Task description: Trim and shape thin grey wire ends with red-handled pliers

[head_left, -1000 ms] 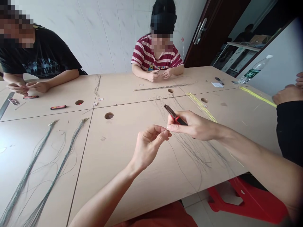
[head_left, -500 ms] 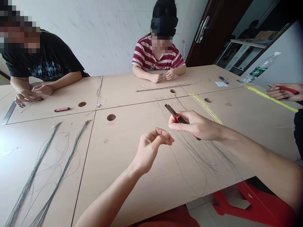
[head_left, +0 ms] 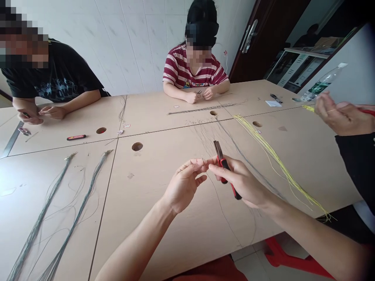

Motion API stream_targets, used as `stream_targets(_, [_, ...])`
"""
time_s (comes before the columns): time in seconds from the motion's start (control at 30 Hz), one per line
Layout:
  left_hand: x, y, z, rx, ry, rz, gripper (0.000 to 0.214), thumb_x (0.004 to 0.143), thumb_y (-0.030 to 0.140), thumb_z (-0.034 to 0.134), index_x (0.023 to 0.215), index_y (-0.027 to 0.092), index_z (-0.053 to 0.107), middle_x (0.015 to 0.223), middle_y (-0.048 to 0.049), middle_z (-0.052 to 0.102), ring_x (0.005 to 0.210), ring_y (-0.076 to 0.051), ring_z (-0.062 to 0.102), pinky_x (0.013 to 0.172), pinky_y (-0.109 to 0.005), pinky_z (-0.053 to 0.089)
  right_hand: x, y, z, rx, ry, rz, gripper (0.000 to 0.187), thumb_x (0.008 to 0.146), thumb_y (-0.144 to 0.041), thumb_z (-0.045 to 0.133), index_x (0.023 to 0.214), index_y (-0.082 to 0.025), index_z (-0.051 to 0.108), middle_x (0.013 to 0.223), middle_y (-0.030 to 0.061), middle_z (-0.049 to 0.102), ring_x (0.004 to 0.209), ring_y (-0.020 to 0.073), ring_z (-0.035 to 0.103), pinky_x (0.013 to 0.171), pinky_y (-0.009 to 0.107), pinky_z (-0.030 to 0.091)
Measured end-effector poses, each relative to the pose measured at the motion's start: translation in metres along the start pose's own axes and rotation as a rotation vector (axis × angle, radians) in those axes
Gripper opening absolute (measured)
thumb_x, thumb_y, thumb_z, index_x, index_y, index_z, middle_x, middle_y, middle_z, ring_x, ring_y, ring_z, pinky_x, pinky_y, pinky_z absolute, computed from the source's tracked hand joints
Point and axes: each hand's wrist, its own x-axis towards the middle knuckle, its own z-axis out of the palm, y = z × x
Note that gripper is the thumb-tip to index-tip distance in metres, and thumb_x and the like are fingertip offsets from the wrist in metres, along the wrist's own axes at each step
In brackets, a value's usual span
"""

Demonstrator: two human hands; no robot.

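Observation:
My left hand [head_left: 186,181] pinches the end of a thin grey wire [head_left: 219,201], which trails down across the table toward its near edge. A small pale tip sticks up above the pinching fingers, too tiny to make out. Right beside it, my right hand [head_left: 238,175] holds red-and-black pliers [head_left: 224,164], jaws pointing up and away. Its thumb and fingertips come up to the left fingertips at the wire end. Behind the hands, a loose spread of grey wires [head_left: 249,154] lies on the table, partly hidden by my right hand and forearm.
Two grey wire bundles [head_left: 88,195] lie at left, a yellow wire bundle [head_left: 272,156] at right. Two people sit across the table [head_left: 152,218]; a co-worker's hands [head_left: 345,115] are at right. A bottle [head_left: 322,84], round holes and a red stool [head_left: 290,257] also show.
My right hand has come down and turned, bringing its fingertips to my left hand; the pliers now point more upright. At right, the co-worker's hands have risen, uncovering more yellow wire.

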Motion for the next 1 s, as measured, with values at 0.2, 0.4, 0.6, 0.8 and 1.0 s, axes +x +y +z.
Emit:
stream_targets(0.2, [0.004, -0.001, -0.001, 0.006, 0.061, 0.03, 0.016, 0.076, 0.029, 0.073, 0.068, 0.019, 0.063, 0.079, 0.0013, 0.054, 0.071, -0.01, 0.047, 0.075, -0.025, 0.039, -0.004, 0.012, 0.008, 0.248, -0.074, 0.188, 0.027, 0.082, -0.046, 0.064, 0.08, -0.02, 0.056, 0.068, -0.0028, 0.049, 0.064, 0.0114, 0.042, 0.062, 0.028, 0.032])
stream_targets(0.4, [0.029, -0.002, -0.005, 0.037, 0.172, 0.076, 0.016, 0.069, 0.029, 0.078, 0.074, 0.018, 0.067, 0.087, 0.0004, 0.055, 0.07, -0.008, 0.048, 0.069, -0.023, 0.041, -0.018, 0.036, 0.0, 0.384, -0.032, 0.255, 0.031, 0.082, -0.044, 0.067, 0.074, -0.02, 0.049, 0.066, -0.0042, 0.041, 0.063, 0.011, 0.039, 0.062, 0.028, 0.033])
stream_targets(0.6, [0.094, 0.019, -0.022, 0.161, 0.31, 0.19, 0.014, 0.073, 0.03, 0.073, 0.078, 0.019, 0.066, 0.083, 0.0006, 0.056, 0.066, -0.007, 0.048, 0.066, -0.021, 0.041, -0.063, 0.069, -0.027, 0.428, 0.142, 0.351, 0.033, 0.084, -0.045, 0.065, 0.07, -0.021, 0.047, 0.065, -0.0036, 0.038, 0.063, 0.0124, 0.04, 0.061, 0.028, 0.034])
stream_targets(0.8, [0.174, 0.043, -0.036, 0.458, 0.466, 0.241, 0.019, 0.085, 0.03, 0.066, 0.098, 0.016, 0.065, 0.103, -0.0056, 0.064, 0.089, -0.016, 0.06, 0.08, -0.031, 0.05, -0.117, 0.11, -0.051, 0.362, 0.422, 0.434, 0.042, 0.073, -0.054, 0.07, 0.062, -0.022, 0.045, 0.064, -0.002, 0.041, 0.061, 0.0147, 0.045, 0.06, 0.028, 0.043])
stream_targets(1.0, [0.226, 0.063, -0.054, 0.76, 0.558, 0.247, 0.031, 0.093, 0.032, 0.057, 0.12, 0.017, 0.058, 0.122, -0.0105, 0.06, 0.104, -0.022, 0.061, 0.087, -0.043, 0.054, -0.136, 0.133, -0.049, -0.125, 0.625, 0.454, 0.038, 0.068, -0.06, 0.067, 0.07, -0.023, 0.064, 0.067, 0.006, 0.064, 0.071, 0.0254, 0.065, 0.063, 0.03, 0.054])
